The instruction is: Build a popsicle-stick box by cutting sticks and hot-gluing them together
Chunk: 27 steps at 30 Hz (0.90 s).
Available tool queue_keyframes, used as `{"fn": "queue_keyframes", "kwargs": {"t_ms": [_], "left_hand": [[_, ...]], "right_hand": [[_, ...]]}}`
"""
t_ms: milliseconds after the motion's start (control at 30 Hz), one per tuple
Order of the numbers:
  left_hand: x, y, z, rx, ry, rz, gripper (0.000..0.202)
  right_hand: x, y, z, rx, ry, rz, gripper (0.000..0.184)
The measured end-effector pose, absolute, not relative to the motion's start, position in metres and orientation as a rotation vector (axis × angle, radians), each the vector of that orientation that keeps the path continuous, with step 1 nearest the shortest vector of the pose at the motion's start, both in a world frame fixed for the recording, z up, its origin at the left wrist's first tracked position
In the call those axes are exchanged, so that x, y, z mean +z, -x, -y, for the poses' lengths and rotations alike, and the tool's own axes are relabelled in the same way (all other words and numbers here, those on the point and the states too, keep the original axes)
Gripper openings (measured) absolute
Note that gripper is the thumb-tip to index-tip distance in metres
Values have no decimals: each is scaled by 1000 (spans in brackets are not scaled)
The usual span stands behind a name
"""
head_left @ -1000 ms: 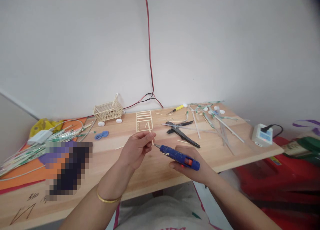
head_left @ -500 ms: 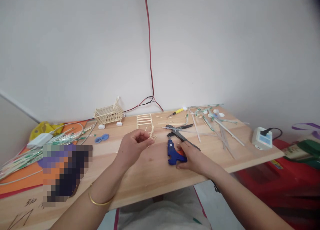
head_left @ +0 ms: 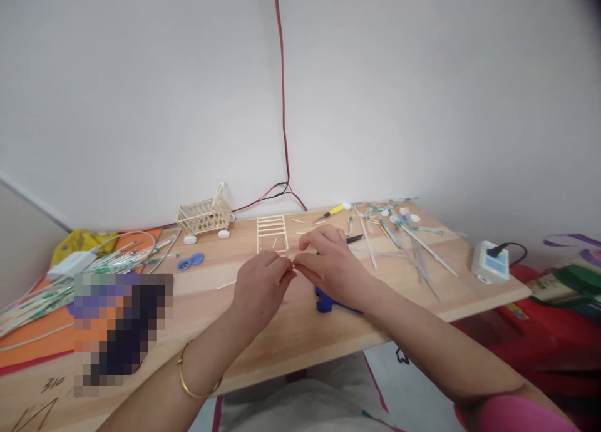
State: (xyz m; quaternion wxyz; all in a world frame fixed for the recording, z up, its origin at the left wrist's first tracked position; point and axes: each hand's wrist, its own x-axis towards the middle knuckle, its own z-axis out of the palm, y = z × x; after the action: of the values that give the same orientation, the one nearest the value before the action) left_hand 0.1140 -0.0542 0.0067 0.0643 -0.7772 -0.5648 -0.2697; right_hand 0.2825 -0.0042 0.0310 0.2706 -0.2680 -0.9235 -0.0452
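My left hand [head_left: 263,288] is closed in a pinch over the middle of the wooden table. Fingertip to fingertip with it, my right hand [head_left: 334,264] pinches too. Small wooden sticks are between the left fingers, mostly hidden now; what the right fingers grip cannot be made out. Just behind the hands lies a flat ladder-like frame [head_left: 271,225] of thin sticks. Under my right hand the blue glue gun [head_left: 323,302] lies on the table, partly covered. Black-handled pliers [head_left: 354,238] show only at one end behind that hand.
A stick-built cart [head_left: 204,218] with white wheels stands back left, near blue round caps [head_left: 190,261]. A yellow-handled tool [head_left: 335,211] and clear glue sticks [head_left: 429,250] lie right. A white power adapter [head_left: 489,263] sits at the right edge. Packaged sticks [head_left: 113,263] pile up left.
My right hand has left the glue gun and moved up and left to meet my left hand. The left hand has shifted slightly right and down, covering the sticks it holds.
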Motion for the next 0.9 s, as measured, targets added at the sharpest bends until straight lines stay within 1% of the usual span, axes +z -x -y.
{"fn": "queue_keyframes", "kwargs": {"t_ms": [167,233,267,333,367,400,500,633,733,900], "left_hand": [[-8,-110,57,-774,2327,1499,13],[-10,-107,57,-771,2337,1473,8],[-10,-105,56,-805,2330,1498,8],[-6,-98,53,-952,2286,1632,27],[-4,-93,50,-1047,2243,1732,34],[-3,-87,46,-1141,2190,1841,34],[-9,-67,30,-1375,2002,2163,25],[-35,-49,10,-1615,1828,2447,28],[-49,-47,2,-1682,1807,2540,28],[-51,-50,0,-1737,1854,2562,26]], "right_hand": [[22,-276,1,-73,702,2574,13],[20,-274,-2,-57,717,2612,12],[18,-272,-5,-50,736,2612,12],[15,-268,-14,-29,812,2558,12],[13,-266,-20,-15,856,2513,12],[10,-263,-27,-1,896,2469,12],[2,-252,-46,29,944,2410,11],[-7,-233,-63,28,947,2413,12],[-13,-224,-70,28,948,2434,11],[-21,-219,-75,44,941,2459,10]]}}
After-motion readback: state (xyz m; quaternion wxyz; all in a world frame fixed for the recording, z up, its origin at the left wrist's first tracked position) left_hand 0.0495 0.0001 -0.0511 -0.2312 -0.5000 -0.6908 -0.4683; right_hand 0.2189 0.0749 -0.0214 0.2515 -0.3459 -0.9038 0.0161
